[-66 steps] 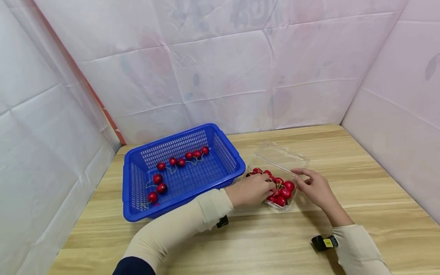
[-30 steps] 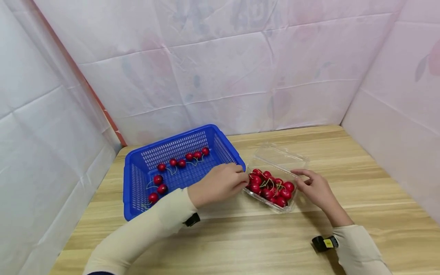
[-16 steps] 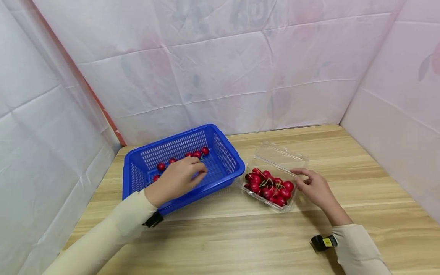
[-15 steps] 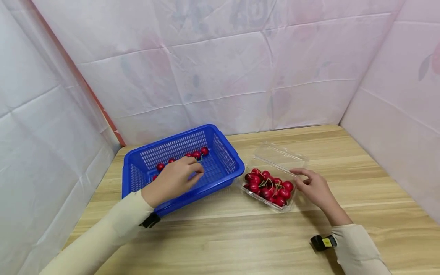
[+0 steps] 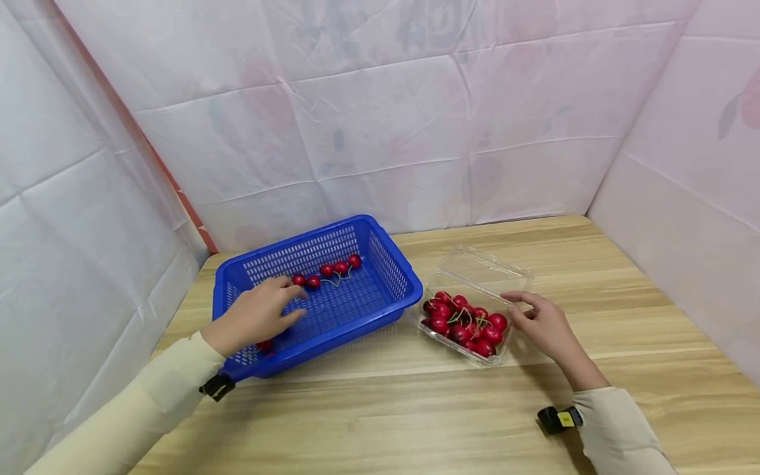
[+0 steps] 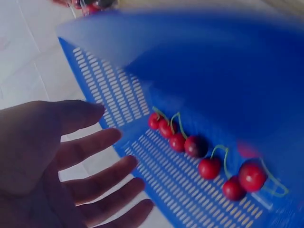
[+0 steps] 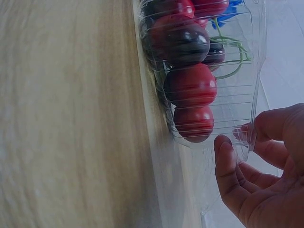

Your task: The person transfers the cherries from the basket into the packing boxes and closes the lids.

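My left hand [image 5: 258,315], fingers spread and holding nothing, hovers over the left part of a blue plastic basket [image 5: 356,336]. Inside the basket lie several red cherries [image 5: 340,267] with green stems; some are hidden beneath the hand. In the left wrist view, a row of cherries [image 6: 209,168] lies along the mesh, beyond the fingertips. At the right, my right hand [image 5: 543,326] pinches the rim of a clear plastic box [image 7: 237,102] between thumb and fingers. Many cherries [image 5: 463,320] are piled in that box, and its clear lid [image 5: 483,267] leans back, raised.
Both containers stand on a wood-grain table [image 5: 380,415], the basket left of the box with a narrow gap between them. White patterned sheets [image 5: 380,132] close off the back and both sides. A black wrist camera [image 5: 555,420] sits by the right sleeve.
My left hand has left the cherries in the box, passed over the basket's near rim and moved left over the basket, its fingers spreading. The right hand has stayed at the box.
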A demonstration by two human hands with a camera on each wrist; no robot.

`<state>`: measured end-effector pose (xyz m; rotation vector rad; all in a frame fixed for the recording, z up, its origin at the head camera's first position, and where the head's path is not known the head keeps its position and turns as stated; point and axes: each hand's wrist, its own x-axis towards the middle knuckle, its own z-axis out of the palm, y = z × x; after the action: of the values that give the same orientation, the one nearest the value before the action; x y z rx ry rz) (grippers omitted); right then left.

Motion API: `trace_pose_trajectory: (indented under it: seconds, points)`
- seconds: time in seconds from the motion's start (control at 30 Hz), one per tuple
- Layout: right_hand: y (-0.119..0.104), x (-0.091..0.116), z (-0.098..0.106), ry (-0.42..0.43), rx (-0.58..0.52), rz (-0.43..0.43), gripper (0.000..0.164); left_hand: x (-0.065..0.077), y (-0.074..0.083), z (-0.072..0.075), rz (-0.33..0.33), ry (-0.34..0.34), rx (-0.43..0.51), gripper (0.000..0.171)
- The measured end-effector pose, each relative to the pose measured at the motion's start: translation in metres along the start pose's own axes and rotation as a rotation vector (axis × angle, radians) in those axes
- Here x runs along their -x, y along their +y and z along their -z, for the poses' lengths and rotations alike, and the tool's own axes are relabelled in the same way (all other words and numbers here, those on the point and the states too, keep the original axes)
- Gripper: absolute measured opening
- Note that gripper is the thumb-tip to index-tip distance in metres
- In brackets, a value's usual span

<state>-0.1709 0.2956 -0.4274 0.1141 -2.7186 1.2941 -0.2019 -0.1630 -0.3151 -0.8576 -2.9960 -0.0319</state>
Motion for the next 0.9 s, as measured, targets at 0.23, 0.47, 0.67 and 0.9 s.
trace_pose_trajectory:
  seconds: [0.23,0.47,0.67,0.9]
  points:
    - [0.0,0.0,0.001,0.002,0.002,-0.006,0.033,-0.008,-0.011,0.014,0.011,-0.057,-0.044,0.025]
    - [0.001,-0.001,0.001,0.006,0.002,-0.006,0.033,-0.022,-0.025,0.013,0.041,-0.223,-0.069,0.031]
    - [0.002,0.0,0.0,0.003,0.001,-0.006,0.033,-0.033,-0.032,0.002,0.073,-0.392,-0.063,0.035]
    - [0.0,0.0,0.0,0.0,0.001,-0.011,0.033,-0.037,-0.031,-0.007,0.19,-0.592,-0.044,0.048]
